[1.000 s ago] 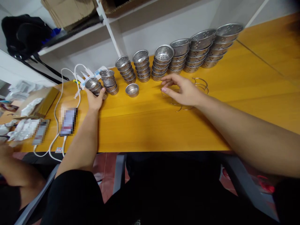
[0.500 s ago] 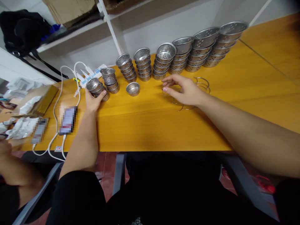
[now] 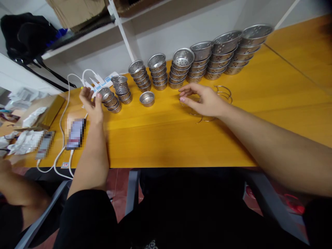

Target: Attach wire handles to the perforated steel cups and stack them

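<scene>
My left hand [image 3: 91,103] is open beside the leftmost stack of perforated metal cups [image 3: 111,101], fingers apart, thumb close to the rim; whether it touches the stack I cannot tell. My right hand [image 3: 198,98] hovers over the table with its fingers loosely apart and nothing in them. Under and behind it lie thin wire rings [image 3: 225,93], partly hidden by the hand. A single metal cup [image 3: 147,99] stands upright between the hands. Behind it runs a row of cup stacks, from a narrow stack [image 3: 121,90] on the left to a wide stack [image 3: 254,38] on the right.
At the left lie a phone [image 3: 76,134] on a white cable, a second phone [image 3: 45,145] and a cardboard box [image 3: 48,110] with plastic bags. A power strip [image 3: 105,83] sits behind the left stacks. Another person's arm [image 3: 23,190] shows at lower left. A shelf borders the table's back.
My left hand has let go of the leftmost cup stack and moved left and up, its fingers opening. The stack stays standing. My right hand has hardly moved.
</scene>
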